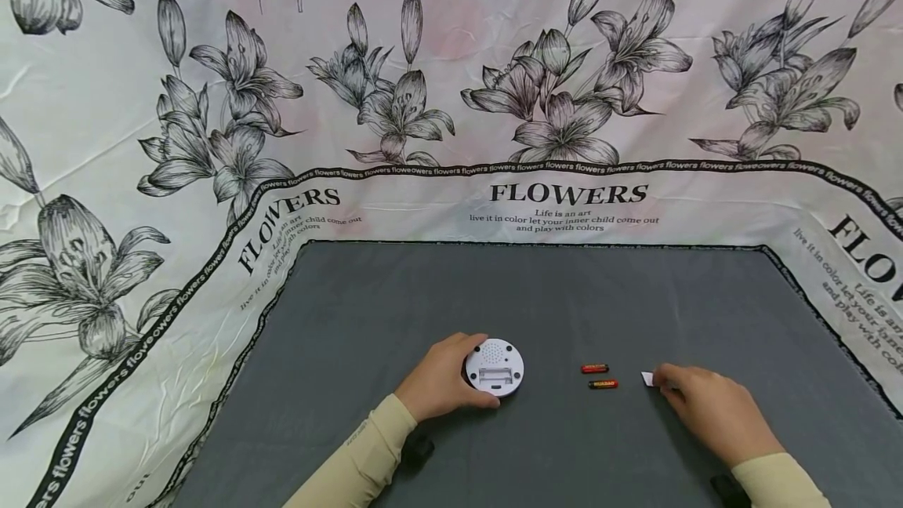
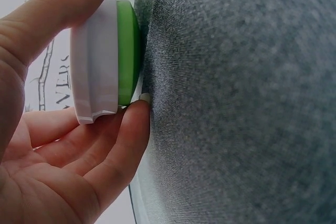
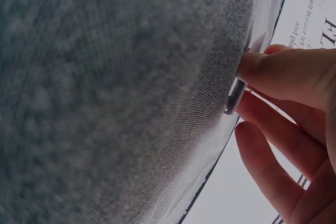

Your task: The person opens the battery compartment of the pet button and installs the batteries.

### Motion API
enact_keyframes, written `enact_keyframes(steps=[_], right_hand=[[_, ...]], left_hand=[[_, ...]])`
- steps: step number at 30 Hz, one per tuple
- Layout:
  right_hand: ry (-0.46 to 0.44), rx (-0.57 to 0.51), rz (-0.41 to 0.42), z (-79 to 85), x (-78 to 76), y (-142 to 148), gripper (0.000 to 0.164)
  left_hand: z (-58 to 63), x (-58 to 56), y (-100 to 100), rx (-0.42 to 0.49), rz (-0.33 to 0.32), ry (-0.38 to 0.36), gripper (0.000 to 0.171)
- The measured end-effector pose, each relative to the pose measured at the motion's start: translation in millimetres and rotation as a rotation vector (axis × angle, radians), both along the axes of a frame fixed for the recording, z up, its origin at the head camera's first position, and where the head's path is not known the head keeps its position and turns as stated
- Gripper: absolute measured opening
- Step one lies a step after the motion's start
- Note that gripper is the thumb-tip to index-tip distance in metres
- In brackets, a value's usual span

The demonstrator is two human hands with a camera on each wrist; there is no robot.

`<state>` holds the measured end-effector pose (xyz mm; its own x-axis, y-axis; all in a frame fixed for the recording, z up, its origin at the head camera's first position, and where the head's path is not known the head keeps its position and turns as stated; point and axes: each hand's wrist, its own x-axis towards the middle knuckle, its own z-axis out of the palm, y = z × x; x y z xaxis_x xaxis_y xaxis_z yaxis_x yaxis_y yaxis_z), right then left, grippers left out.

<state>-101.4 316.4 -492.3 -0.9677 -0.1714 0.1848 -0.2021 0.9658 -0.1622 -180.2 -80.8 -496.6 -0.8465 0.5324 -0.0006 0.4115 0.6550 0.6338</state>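
My left hand [image 1: 443, 379] grips a round white device [image 1: 496, 357] by its rim, thumb on one side and fingers on the other. Its back faces up, showing an uncovered battery slot and a patch of small holes. In the left wrist view, a green layer [image 2: 127, 51] forms the device's underside, close over the grey cloth. Two small red-and-black batteries, one farther back [image 1: 595, 369] and one nearer [image 1: 603, 384], lie between the hands. Farther right, my right hand [image 1: 716, 408] pinches a small flat white piece [image 1: 647, 379] at the cloth, its near part hidden by fingers.
A grey cloth area [image 1: 395, 296] spreads under everything, framed by a white border printed with "FLOWERS" [image 1: 568, 194]. Beyond it, the tablecloth carries black line-drawn lilies [image 1: 564, 128]. Dark wrist-worn units [image 1: 418, 451] sit at both wrists, below the cream sleeves [image 1: 360, 453].
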Motion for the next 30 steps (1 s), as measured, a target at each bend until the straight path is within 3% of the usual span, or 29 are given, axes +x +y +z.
enact_keyframes(steps=[6, 18, 30], right_hand=[[-0.034, -0.008, -0.005, -0.5, -2.7, -4, 0.024], [0.098, -0.016, 0.11, 16.6, -25.5, -45, 0.018], [-0.034, -0.015, 0.148, 11.8, -48.6, -77, 0.016]], left_hand=[[-1.0, 0.3, 0, -0.011, 0.007, -0.006, 0.097], [-1.7, 0.0, -1, 0.005, 0.001, 0.008, 0.096], [-2.2, -0.9, -2, 0.005, -0.002, 0.02, 0.098]])
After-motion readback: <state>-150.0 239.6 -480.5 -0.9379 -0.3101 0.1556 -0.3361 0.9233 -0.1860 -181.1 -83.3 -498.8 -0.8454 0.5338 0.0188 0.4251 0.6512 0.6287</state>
